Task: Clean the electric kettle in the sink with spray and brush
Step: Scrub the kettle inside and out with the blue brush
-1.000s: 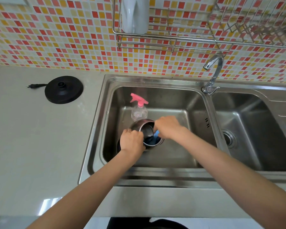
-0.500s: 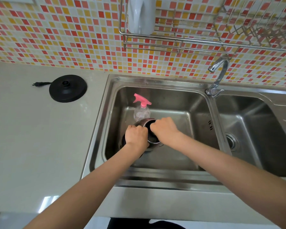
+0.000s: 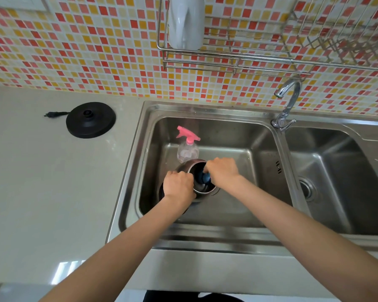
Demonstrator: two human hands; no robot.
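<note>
A steel electric kettle (image 3: 187,167) stands in the left basin of the sink (image 3: 238,131), its mouth tilted toward me. My left hand (image 3: 178,185) grips the kettle on its left side. My right hand (image 3: 222,171) holds a blue brush (image 3: 205,177) whose head is inside the kettle's mouth; most of the brush is hidden. A clear spray bottle (image 3: 187,150) with a pink trigger stands just behind the kettle.
The black kettle base (image 3: 90,120) with its plug lies on the counter at the left. A tap (image 3: 287,103) rises between the two basins. The right basin (image 3: 336,182) has a drain. A wire rack (image 3: 238,59) with a white bottle (image 3: 186,22) hangs on the tiled wall.
My right hand has shifted over the kettle's mouth and back, moving the brush inside it. My left hand has kept its grip. The view has drifted slightly.
</note>
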